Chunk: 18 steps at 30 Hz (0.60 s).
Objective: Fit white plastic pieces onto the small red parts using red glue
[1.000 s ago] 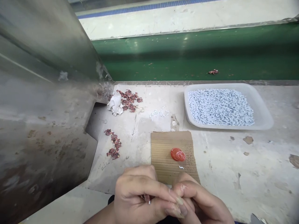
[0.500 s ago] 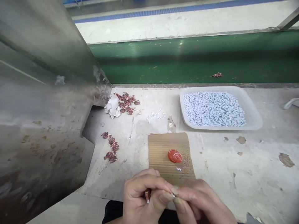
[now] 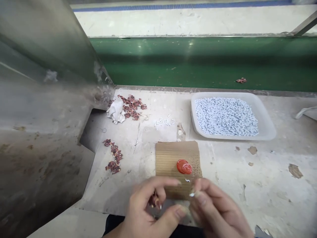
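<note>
My left hand (image 3: 145,211) has its thumb and index finger spread apart, while its other fingers curl round a small reddish-brown piece (image 3: 154,200) with a pale tip. Between thumb and fingertips, my right hand (image 3: 218,210) pinches a tiny white piece (image 3: 192,195). Both hands are over the near edge of a brown cardboard sheet (image 3: 165,158). On that sheet lie a glossy red blob (image 3: 184,167) and one loose white curved piece (image 3: 187,180). The palm of the left hand partly hides what it holds.
A translucent tray (image 3: 267,130) full of white curved pieces (image 3: 225,115) stands behind right. Loose white pieces (image 3: 162,121) lie left of it. Reddish-brown clusters (image 3: 115,155) and a crumpled white wad (image 3: 116,110) sit near a metal panel (image 3: 49,115). Behind runs a green belt (image 3: 173,62).
My hands, whose fingertips met before, have parted. The right has drawn back to the right with the white piece, and the left thumb and index finger have opened. The view has shifted slightly.
</note>
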Each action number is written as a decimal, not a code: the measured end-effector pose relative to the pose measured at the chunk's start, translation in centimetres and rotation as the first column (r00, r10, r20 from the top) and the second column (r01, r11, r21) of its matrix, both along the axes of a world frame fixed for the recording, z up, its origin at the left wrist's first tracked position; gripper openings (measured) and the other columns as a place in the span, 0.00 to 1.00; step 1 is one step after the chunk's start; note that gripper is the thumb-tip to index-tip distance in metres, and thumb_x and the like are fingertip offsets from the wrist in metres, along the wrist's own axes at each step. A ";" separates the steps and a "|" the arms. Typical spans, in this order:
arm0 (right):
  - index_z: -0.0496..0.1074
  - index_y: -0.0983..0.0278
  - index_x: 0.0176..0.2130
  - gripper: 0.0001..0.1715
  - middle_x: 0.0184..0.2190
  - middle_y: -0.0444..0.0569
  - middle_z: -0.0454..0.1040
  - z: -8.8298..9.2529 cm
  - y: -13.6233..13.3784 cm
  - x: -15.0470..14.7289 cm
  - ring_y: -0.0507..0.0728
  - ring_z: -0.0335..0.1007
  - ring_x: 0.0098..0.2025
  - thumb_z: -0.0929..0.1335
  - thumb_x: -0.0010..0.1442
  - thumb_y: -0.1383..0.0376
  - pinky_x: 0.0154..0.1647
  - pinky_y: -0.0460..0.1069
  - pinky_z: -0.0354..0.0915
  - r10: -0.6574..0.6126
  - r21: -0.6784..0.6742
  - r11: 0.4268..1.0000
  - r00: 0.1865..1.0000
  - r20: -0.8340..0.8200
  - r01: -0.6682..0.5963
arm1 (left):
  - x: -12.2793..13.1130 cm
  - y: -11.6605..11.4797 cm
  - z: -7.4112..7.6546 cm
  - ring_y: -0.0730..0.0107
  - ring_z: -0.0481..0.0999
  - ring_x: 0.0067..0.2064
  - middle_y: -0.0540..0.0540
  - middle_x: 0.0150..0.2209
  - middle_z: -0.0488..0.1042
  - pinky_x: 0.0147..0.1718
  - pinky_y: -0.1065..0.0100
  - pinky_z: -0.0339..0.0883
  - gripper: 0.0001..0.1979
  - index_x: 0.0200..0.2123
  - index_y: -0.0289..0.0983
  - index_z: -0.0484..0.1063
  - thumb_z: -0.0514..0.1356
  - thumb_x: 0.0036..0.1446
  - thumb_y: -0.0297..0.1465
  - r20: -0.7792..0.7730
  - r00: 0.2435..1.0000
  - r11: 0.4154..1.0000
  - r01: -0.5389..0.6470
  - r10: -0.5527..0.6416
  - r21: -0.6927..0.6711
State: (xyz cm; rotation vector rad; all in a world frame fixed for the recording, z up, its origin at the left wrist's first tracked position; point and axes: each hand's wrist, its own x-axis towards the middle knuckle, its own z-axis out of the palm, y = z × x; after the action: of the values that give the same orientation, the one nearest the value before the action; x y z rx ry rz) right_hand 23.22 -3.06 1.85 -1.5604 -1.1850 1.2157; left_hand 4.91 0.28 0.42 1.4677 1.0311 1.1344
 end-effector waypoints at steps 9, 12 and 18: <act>0.75 0.59 0.44 0.07 0.31 0.43 0.72 -2.2 4.0 6.1 0.49 0.70 0.25 0.67 0.75 0.61 0.24 0.44 0.60 0.174 0.204 0.886 0.705 0.687 -0.417 | -5.0 0.9 0.2 0.66 0.80 0.47 0.49 0.45 0.82 0.52 0.69 0.76 0.13 0.55 0.53 0.82 0.59 0.74 0.37 -0.162 0.982 0.873 0.003 -0.095 -0.488; 0.74 0.58 0.44 0.07 0.31 0.42 0.71 -1.9 4.3 5.9 0.49 0.69 0.25 0.66 0.76 0.61 0.25 0.44 0.60 0.197 0.184 0.876 0.680 0.706 -0.445 | -5.4 1.2 0.4 0.66 0.82 0.46 0.50 0.43 0.83 0.50 0.71 0.76 0.08 0.46 0.51 0.85 0.64 0.70 0.36 -0.113 0.992 0.861 -0.002 -0.065 -0.508; 0.71 0.59 0.44 0.08 0.31 0.44 0.70 0.0 2.3 3.6 0.49 0.68 0.30 0.66 0.76 0.59 0.27 0.40 0.65 0.210 0.048 0.973 0.949 0.236 -0.228 | -3.1 0.7 0.7 0.73 0.76 0.36 0.52 0.33 0.77 0.38 0.76 0.72 0.07 0.48 0.50 0.82 0.64 0.71 0.38 -0.029 1.000 0.941 -0.019 0.010 -0.338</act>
State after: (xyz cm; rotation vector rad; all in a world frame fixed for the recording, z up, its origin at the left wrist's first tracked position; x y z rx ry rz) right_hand 26.82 -0.76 1.88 -1.5759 -1.5724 1.1359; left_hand 1.77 0.95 1.07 1.2039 1.1922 0.8956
